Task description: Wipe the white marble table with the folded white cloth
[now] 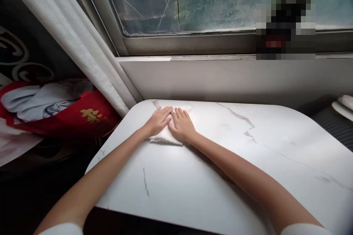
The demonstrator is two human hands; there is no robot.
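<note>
A folded white cloth [167, 136] lies flat near the far left part of a white, marble-patterned table [220, 158]. My left hand [158, 120] rests palm down on the cloth's left side, fingers stretched out. On the cloth's right side lies my right hand [182, 125], also flat with the fingers extended. The two hands touch or nearly touch at the thumbs and fingertips. Much of the cloth is covered by them.
Behind the table are a wall and a window [193, 3]. A pale curtain [74, 36] hangs at the left, beside a red bag [96, 114] with light-coloured fabric [41, 99] in it. A white object [343, 110] sits at the right edge.
</note>
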